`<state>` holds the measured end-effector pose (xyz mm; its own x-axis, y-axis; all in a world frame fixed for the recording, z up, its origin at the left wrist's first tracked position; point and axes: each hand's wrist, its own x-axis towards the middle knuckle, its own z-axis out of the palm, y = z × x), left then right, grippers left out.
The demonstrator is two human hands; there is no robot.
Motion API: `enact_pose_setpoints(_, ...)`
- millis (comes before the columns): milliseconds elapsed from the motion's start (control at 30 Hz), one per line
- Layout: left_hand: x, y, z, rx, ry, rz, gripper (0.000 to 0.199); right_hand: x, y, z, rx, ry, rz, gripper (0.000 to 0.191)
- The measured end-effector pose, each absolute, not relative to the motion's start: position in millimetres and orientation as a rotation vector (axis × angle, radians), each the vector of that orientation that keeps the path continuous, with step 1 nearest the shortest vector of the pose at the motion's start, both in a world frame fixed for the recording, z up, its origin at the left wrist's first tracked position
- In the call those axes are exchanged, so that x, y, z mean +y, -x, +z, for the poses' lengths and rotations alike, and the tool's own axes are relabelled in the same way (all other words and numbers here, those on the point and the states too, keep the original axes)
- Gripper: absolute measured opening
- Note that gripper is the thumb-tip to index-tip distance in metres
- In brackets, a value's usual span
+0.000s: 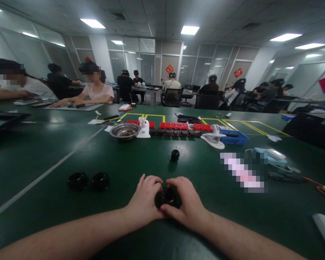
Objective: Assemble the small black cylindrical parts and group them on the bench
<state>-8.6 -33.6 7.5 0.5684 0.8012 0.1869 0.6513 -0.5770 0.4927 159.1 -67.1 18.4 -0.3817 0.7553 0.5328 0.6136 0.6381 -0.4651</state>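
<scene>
Both my left hand (146, 198) and my right hand (188, 202) are closed round one black ring-shaped part (160, 199), low in the middle of the view. Its round opening faces up between them, and the fingers hide part of its sides. Beyond my hands stands a smaller black round part (175, 155) on the green table. Two more black ring-shaped parts, one (77, 181) at the far left and one (100, 181) beside it, rest to the left of my left hand.
Farther back on the green table (130, 162) are a metal bowl (124, 132) of small pieces, a white stand (143, 129), red blocks (174, 125), a white clamp (214, 139) and a blue tray (237, 138). Cables lie right. Several people sit beyond.
</scene>
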Motion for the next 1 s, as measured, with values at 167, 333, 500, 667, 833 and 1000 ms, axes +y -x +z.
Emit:
enact_pose_setpoints(167, -28.3, 11.7, 8.9, 1.142, -2.415, 0.523, 0.046, -68.3, -163.1, 21.4, -2.153, 0.924, 0.348, 0.038)
enact_pose_setpoints(333, -21.0, 14.8, 5.7, 0.932, -2.445, 0.484, 0.056, -67.3, -164.9, 18.8, -2.158, 0.874, 0.417, 0.047)
enact_pose_setpoints(500, -20.4, 13.4, 5.8, 0.937, -2.432, 0.517, 0.049, -66.8, -164.3, 17.6, -2.123, 0.963, 0.326, 0.043)
enact_pose_setpoints(667, -23.9, 11.7, 8.7, 0.988, -2.392, 0.540, 0.052, -66.7, -165.8, 20.4, -2.178, 0.811, 0.375, 0.051)
enact_pose_setpoints(833, -21.4, 11.9, 5.0, 0.976, -2.404, 0.519, 0.043, -64.5, -161.9, 16.8, -2.081, 1.039, 0.272, 0.052)
enact_pose_setpoints(1000, -21.4, 10.8, 4.9, 0.986, -2.415, 0.518, 0.044, -63.7, -161.1, 17.6, -2.135, 1.028, 0.335, 0.040)
